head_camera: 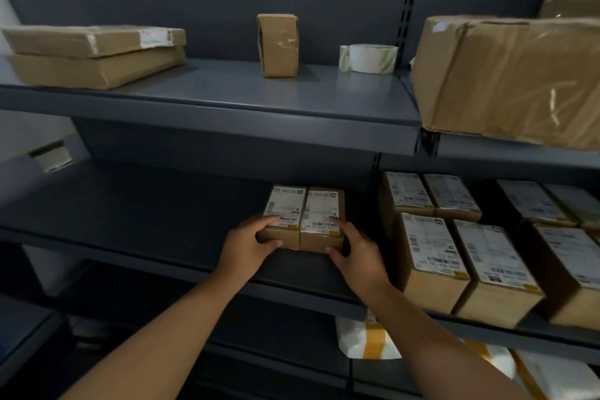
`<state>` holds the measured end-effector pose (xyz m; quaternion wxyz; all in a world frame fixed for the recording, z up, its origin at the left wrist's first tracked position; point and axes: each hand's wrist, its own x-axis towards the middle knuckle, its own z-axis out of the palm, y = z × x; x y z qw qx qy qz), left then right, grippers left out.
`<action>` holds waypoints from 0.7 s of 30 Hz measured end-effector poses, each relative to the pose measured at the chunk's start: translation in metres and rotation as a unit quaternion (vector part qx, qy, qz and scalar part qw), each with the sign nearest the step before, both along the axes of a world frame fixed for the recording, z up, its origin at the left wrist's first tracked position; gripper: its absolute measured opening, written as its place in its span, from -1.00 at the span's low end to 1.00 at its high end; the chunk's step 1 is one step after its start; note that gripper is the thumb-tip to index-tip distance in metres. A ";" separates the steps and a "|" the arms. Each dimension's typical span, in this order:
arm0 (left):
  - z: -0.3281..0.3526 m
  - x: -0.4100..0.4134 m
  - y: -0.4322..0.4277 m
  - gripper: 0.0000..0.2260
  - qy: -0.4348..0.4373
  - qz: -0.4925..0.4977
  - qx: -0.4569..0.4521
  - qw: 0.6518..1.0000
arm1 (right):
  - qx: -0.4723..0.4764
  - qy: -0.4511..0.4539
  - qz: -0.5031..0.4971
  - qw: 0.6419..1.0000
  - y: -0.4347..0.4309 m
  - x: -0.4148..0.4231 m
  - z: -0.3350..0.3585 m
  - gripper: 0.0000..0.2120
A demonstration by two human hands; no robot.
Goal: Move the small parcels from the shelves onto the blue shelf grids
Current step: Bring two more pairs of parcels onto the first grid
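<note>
1. Both bare forearms reach up and forward from the bottom edge of the view. The left hand grips the left end of a pair of small brown cardboard parcels with white printed labels: fingers on top, thumb on the front face.
2. The right hand clamps the pair's right end the same way, thumb at the front lower corner. The hands are apart, with the pair pressed between them.
3. The two parcels sit side by side, touching, on the dark grey metal middle shelf, near its front lip.
4. The label print is too blurred to read. Whether the pair rests on the shelf or is slightly lifted, I cannot tell.
5. The shelf to the left of the pair is bare. To the right, past the upright, stands a block of similar labelled brown boxes, cut off by the right edge of the view.
6. The upper grey shelf holds two stacked flat brown parcels, one upright small brown box, a white tape roll and a large taped brown carton overhanging its edge.
</note>
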<state>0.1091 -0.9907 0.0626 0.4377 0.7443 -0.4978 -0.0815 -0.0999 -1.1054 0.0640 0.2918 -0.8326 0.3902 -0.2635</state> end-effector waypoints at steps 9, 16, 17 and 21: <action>0.022 0.044 0.112 -0.48 0.028 0.087 -0.078 0.993 | -0.064 -0.021 0.105 0.992 0.061 0.064 0.034 -0.38; 0.057 0.092 0.283 -0.51 -0.024 0.271 -0.075 0.959 | -0.041 -0.065 0.262 0.962 0.173 0.160 0.064 -0.40; 0.062 0.096 0.312 -0.51 -0.028 0.298 -0.074 0.951 | -0.042 -0.067 0.285 0.955 0.194 0.174 0.067 -0.40; 0.079 0.098 0.432 -0.52 -0.033 0.390 -0.079 0.917 | -0.051 -0.084 0.369 0.924 0.286 0.230 0.078 -0.42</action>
